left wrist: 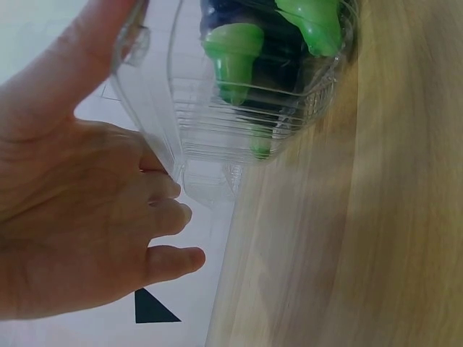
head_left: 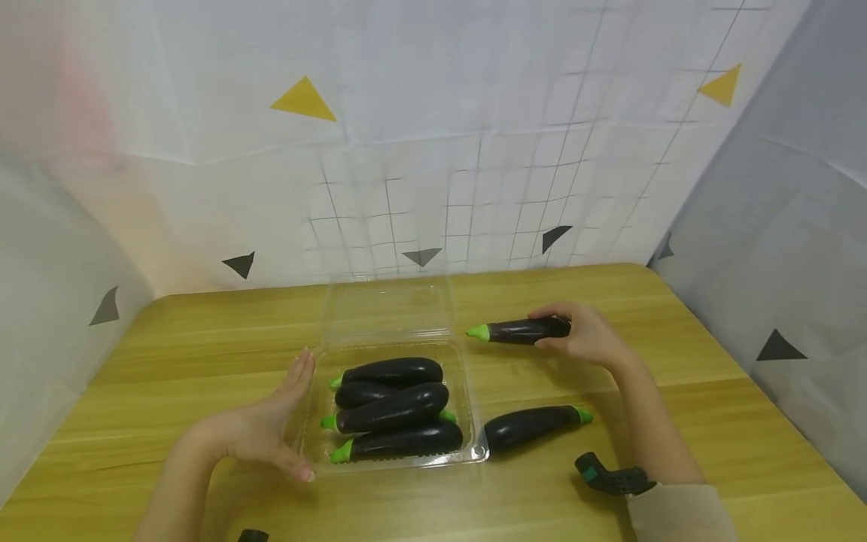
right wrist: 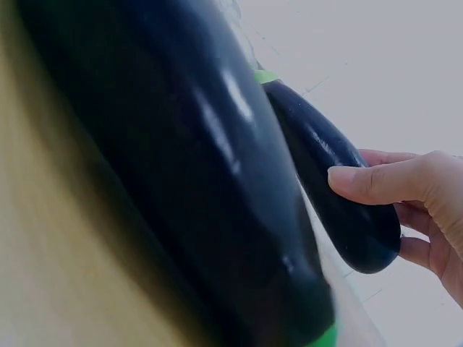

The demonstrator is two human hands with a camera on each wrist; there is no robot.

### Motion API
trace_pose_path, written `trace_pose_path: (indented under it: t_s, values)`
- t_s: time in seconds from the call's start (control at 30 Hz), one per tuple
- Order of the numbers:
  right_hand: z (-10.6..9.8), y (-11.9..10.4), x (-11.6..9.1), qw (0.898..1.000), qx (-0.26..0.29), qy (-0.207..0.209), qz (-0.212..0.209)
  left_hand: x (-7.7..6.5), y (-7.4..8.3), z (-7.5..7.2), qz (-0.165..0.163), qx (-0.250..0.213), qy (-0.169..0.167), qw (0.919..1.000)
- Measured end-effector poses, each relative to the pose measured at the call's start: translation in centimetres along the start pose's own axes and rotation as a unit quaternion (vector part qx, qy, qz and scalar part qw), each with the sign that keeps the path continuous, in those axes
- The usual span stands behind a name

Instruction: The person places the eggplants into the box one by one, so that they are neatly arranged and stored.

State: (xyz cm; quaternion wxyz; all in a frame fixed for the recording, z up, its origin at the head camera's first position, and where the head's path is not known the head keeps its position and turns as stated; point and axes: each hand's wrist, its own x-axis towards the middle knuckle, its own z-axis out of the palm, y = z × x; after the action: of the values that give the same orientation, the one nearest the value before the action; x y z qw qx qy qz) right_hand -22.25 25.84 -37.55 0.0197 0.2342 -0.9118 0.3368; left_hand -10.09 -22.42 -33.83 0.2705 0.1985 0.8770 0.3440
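Observation:
A clear plastic clamshell box (head_left: pixel 478 452) sits on the table with several eggplants (head_left: pixel 396 408) piled inside, most green stems toward its left side. My left hand (head_left: pixel 260 429) is at the box's left side, thumb and fingers spread wide along it. In the left wrist view the fingers (left wrist: pixel 170 264) reach out straight past the box wall. To the right, behind the box, my right hand (head_left: pixel 584 335) grips an eggplant (head_left: pixel 516 332) by its rounded end, its green stem pointing left. The right wrist view shows the thumb (right wrist: pixel 362 182) pressed on its dark skin.
Another eggplant (head_left: pixel 531 427) lies on the table against the box's right front corner, stem to the right. The box's open lid (head_left: pixel 386 310) leans back behind it. White sheeting (head_left: pixel 433 173) with triangle marks closes off the wooden table (head_left: pixel 203 354) at back and sides.

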Motion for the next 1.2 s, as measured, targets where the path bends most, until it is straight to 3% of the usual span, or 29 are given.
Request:
trace_pose_path:
  t_s: [0.43,0.83,1.03,1.2]
  values:
    - [-0.9,-2.9,0.1,0.996,-0.018,0.034,-0.077,0.0,0.1,0.0,0.004,0.005,0.002,1.0000]
    - [-1.8,-7.3,-0.3,0.988,-0.031,0.060,-0.142,0.0,0.0,0.0,0.011,0.005,0.002,0.9999]
    - [-1.6,-9.1,-0.3,0.981,-0.059,0.081,-0.168,0.0,0.0,0.0,0.007,0.007,0.005,0.9999]
    - [-0.8,-10.3,0.0,0.976,-0.051,0.083,-0.197,0.0,0.1,0.1,0.006,0.006,0.004,1.0000]
